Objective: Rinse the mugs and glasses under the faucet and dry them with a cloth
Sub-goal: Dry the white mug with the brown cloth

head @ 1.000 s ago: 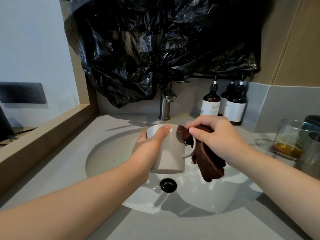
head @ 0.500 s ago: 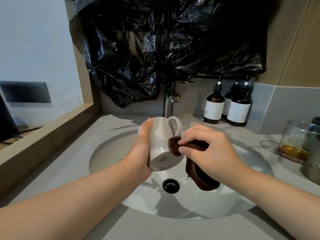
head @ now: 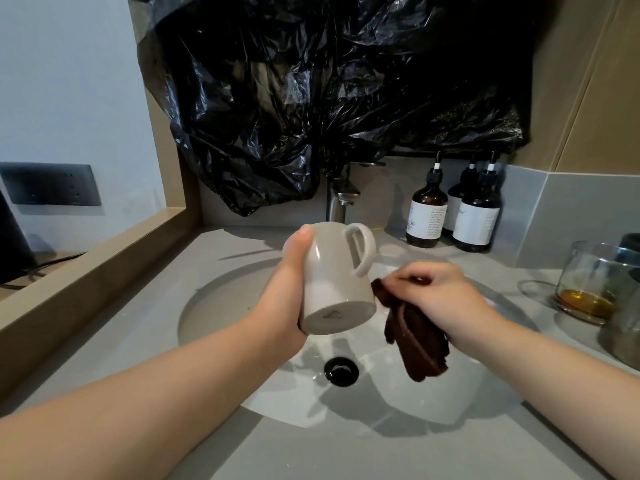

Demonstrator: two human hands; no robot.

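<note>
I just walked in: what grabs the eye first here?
A big crumpled black plastic sheet hangs over the wall behind the faucet. Over the sink, the left hand holds a pale mug tipped with its base toward us, while the right hand grips a dark brown cloth beside it.

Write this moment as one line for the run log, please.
left hand: holds mug tilted, base toward camera, over sink | right hand: grips brown cloth beside mug | stage: drying
</note>
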